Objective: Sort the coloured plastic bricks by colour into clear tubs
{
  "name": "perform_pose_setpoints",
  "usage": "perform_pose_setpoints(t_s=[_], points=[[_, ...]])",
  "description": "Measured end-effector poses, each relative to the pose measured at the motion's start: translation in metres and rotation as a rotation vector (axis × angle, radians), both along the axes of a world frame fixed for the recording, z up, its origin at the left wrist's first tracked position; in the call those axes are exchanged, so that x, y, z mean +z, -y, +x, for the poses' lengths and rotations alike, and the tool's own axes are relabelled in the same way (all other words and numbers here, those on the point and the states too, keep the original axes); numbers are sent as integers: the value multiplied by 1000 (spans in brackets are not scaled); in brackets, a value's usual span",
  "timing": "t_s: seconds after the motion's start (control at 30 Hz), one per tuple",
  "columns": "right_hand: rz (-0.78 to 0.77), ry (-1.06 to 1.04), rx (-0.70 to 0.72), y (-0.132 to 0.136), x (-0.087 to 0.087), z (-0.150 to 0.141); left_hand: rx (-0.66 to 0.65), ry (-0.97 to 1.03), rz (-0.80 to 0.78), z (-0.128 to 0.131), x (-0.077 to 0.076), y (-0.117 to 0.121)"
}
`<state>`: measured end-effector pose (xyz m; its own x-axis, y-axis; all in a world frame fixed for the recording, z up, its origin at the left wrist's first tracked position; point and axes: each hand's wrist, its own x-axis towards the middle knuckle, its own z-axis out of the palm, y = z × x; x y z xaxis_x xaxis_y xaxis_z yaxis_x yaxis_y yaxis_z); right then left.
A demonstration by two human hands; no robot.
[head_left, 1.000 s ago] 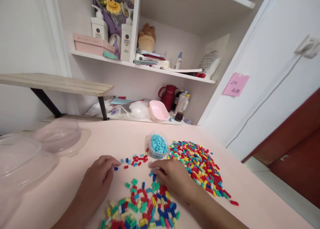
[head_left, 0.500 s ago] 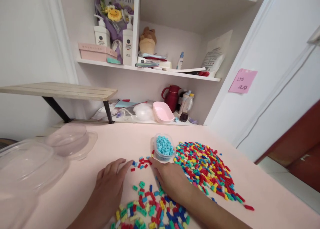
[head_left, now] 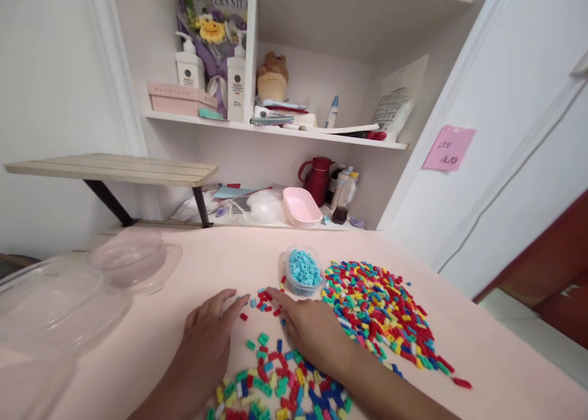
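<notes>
Small toy building bricks in several colours lie on the pink tabletop. My left hand (head_left: 209,331) rests left of a small cluster of red and blue bricks (head_left: 264,301). Its thumb and index finger are apart, with a bit of blue showing by the thumb tip. My right hand (head_left: 312,328) reaches in from the other side, index finger stretched out to the cluster's upper edge; its other fingers are partly hidden. Just beyond it stands a clear plastic tub (head_left: 294,291) filled with light blue bricks (head_left: 305,268). A mixed scatter of bricks (head_left: 280,383) lies between my forearms.
A big heap of mixed bricks (head_left: 381,310) spreads to the right. Clear plastic containers (head_left: 50,297) stand at the left, near a small wooden shelf (head_left: 114,168). At the back are a pink tray (head_left: 302,207), a red jug (head_left: 318,181) and bottles (head_left: 344,196).
My right index finger has moved slightly left over the cluster. Some bricks there have shifted, and a red one now lies uncovered right of the fingertip. My left hand has barely moved.
</notes>
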<state>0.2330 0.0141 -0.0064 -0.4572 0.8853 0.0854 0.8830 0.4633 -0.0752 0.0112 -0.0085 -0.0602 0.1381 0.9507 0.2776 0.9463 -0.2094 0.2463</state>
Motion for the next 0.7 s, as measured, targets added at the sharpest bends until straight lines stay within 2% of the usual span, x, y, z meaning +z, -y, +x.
perform_pose_setpoints(t_s=[0.1, 0.3, 0.53, 0.63, 0.7], points=[[23, 85, 8, 0, 2, -6, -15, -50, -28, 3, 3, 1], [9, 39, 18, 5, 2, 1, -39, -17, 4, 0, -1, 1], [-120, -165, 76, 7, 5, 17, -38, 152, 49, -7, -2, -7], [-100, -261, 87, 4, 2, 19, -46, 225, 58, -8, 1, -8], [-54, -256, 86, 3, 0, 15, -43, 260, 59, -8, 4, -8]])
